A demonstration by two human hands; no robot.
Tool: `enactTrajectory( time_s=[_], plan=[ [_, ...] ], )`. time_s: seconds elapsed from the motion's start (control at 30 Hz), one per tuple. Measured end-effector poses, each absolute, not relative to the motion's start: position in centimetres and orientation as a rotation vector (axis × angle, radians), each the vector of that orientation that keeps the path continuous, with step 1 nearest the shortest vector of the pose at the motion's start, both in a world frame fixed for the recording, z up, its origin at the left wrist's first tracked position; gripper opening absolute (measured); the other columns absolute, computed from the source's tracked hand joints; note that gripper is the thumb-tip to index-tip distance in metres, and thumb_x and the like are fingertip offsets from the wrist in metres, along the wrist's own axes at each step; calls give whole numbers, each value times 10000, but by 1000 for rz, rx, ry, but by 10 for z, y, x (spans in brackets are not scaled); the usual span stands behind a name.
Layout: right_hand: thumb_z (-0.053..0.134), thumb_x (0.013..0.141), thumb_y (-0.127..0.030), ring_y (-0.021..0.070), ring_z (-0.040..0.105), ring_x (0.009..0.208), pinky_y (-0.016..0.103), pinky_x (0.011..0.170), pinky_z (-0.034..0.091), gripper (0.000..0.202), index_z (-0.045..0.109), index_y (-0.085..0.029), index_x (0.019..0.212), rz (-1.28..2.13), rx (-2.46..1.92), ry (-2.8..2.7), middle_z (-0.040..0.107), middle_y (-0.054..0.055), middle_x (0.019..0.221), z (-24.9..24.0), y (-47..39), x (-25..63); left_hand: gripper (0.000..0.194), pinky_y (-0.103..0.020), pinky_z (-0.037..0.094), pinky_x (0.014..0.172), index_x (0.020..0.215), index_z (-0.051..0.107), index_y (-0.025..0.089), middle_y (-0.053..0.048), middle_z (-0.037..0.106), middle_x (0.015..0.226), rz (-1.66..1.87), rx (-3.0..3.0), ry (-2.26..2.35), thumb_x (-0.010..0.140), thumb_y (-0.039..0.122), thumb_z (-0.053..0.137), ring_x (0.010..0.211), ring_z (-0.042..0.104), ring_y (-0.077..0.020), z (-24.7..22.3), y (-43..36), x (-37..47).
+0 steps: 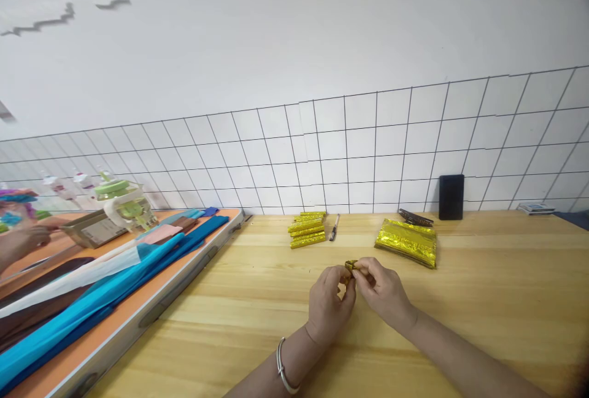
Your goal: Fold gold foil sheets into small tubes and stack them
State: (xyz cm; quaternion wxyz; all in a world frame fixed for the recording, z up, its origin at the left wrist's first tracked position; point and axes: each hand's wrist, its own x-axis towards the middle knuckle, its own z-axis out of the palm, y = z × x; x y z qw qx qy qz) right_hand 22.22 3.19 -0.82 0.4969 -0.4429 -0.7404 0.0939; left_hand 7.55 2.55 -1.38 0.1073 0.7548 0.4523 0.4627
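Note:
Over the wooden table point(239, 324), my left hand point(330, 303) and my right hand point(384, 290) meet, both closed in a pinch on a small piece of gold foil point(350, 264). The piece looks folded or curled; its lower part is hidden by my fingers. Behind my left hand lie several rolled gold foil strips point(307, 238) in a small pile, with a pen point(334, 227) beside them. A flat stack of gold foil point(407, 243) rests beyond my right hand.
A dark clip-like object point(415, 218) and a black box point(451, 197) are near the tiled wall. On the left, an orange table point(133, 330) bears coloured sheets point(105, 290), a cardboard box point(94, 230) and a green-lidded bottle point(124, 205). Another person's hand point(27, 238) is at far left.

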Motion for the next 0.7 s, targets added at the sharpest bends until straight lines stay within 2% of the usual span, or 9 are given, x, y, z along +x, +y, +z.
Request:
enactTrajectory(
  time_s=[0.7],
  plan=[
    [477,871,-214,131,624,657,236,605,471,152,570,-221,990,186,-982,-1910,682,21,819,-8,37,231,95,-230,464,611,886,537,184,-12,593,804,1376,2139,1269,813,158,481,710,550,-122,-15,29,74]
  ],
)
